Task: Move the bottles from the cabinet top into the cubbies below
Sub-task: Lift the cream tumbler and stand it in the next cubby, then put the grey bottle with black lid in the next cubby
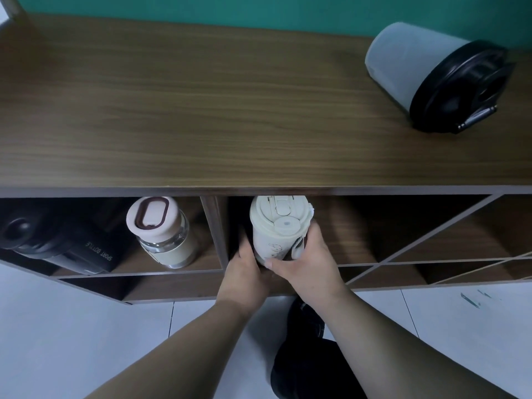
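Note:
A cream tumbler with a flip lid (277,226) stands upright in the middle cubby, just under the cabinet top's front edge. My left hand (244,272) and my right hand (305,263) both wrap its lower body. On the wooden cabinet top (201,110), far right, a pale grey bottle with a black lid (426,73) stands upright. The left cubby holds a black bottle marked "SPORT BOTTLE" (63,243) and a glass bottle with a pink lid (161,231).
A vertical divider (214,231) separates the left and middle cubbies. The right section has diagonal dividers (426,240). A lower row of cubbies (172,286) runs beneath. White floor tiles and my dark shoe (308,355) lie below.

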Action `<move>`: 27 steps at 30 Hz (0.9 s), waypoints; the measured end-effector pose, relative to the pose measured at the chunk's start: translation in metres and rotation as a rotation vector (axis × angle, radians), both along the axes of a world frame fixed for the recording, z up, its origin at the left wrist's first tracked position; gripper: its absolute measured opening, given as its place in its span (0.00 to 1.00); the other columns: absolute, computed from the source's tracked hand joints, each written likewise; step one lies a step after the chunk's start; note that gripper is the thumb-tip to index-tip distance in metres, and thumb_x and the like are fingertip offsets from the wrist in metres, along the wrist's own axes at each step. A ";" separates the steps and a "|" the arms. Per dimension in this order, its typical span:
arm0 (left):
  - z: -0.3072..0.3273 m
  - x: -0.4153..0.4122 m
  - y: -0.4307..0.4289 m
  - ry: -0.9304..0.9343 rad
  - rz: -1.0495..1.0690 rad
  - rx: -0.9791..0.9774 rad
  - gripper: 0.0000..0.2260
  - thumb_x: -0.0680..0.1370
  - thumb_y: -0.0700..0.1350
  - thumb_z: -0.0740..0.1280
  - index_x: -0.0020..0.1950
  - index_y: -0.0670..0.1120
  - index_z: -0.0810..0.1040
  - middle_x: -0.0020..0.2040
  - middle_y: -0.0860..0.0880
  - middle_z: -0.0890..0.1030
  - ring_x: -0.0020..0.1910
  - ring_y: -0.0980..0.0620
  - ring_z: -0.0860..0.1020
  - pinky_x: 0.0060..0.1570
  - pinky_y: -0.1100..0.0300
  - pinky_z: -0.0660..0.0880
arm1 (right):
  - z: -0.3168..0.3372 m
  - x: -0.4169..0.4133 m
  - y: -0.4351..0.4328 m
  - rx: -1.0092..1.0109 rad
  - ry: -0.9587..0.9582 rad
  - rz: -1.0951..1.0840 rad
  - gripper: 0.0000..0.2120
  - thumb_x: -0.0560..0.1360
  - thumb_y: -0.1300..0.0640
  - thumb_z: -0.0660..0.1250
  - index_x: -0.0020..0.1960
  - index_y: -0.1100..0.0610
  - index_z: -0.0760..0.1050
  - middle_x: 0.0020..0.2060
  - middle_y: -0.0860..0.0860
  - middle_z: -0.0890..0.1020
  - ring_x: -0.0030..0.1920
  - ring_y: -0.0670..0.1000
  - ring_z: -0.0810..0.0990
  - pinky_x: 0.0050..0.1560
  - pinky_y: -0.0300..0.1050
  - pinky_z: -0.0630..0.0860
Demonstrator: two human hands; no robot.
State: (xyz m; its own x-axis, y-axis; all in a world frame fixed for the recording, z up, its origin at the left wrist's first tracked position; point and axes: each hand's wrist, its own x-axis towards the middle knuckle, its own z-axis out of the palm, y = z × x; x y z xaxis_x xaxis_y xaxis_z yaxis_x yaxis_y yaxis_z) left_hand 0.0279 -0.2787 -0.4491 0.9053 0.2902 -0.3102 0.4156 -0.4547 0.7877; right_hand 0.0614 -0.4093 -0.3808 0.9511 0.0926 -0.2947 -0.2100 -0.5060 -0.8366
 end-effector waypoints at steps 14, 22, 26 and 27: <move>0.109 -0.055 0.019 -0.017 0.018 -0.092 0.08 0.80 0.47 0.70 0.59 0.50 0.81 0.51 0.54 0.86 0.51 0.54 0.83 0.50 0.64 0.76 | 0.116 -0.064 -0.043 0.104 -0.235 -0.405 0.15 0.75 0.64 0.65 0.54 0.46 0.78 0.48 0.43 0.83 0.50 0.40 0.80 0.60 0.46 0.76; 0.158 -0.079 -0.002 -0.250 -0.220 -0.205 0.02 0.79 0.47 0.72 0.50 0.55 0.83 0.43 0.57 0.85 0.40 0.67 0.80 0.41 0.74 0.70 | 0.200 -0.049 -0.056 0.099 -0.432 -0.477 0.28 0.74 0.51 0.72 0.71 0.47 0.66 0.67 0.46 0.73 0.68 0.47 0.72 0.67 0.48 0.69; 0.161 -0.079 -0.002 -0.308 -0.286 -0.192 0.06 0.79 0.47 0.72 0.49 0.60 0.82 0.46 0.58 0.85 0.40 0.69 0.80 0.44 0.75 0.72 | 0.223 0.006 -0.059 0.006 -0.414 -0.534 0.46 0.67 0.40 0.73 0.78 0.50 0.54 0.76 0.50 0.65 0.73 0.55 0.68 0.65 0.52 0.67; 0.160 -0.078 -0.001 -0.318 -0.297 -0.191 0.07 0.79 0.46 0.72 0.49 0.59 0.82 0.46 0.58 0.84 0.40 0.69 0.79 0.43 0.75 0.72 | 0.226 0.019 -0.058 -0.012 -0.399 -0.561 0.49 0.66 0.39 0.73 0.79 0.51 0.53 0.77 0.52 0.64 0.73 0.58 0.68 0.66 0.54 0.67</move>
State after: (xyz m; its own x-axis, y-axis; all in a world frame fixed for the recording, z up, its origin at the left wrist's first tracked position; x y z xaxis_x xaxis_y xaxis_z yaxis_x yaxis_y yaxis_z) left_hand -0.0498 -0.2798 -0.2890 0.9992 -0.0305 -0.0264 0.0140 -0.3516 0.9361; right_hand 0.0805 -0.4672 -0.1550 0.8903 -0.4465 0.0900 -0.1200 -0.4206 -0.8993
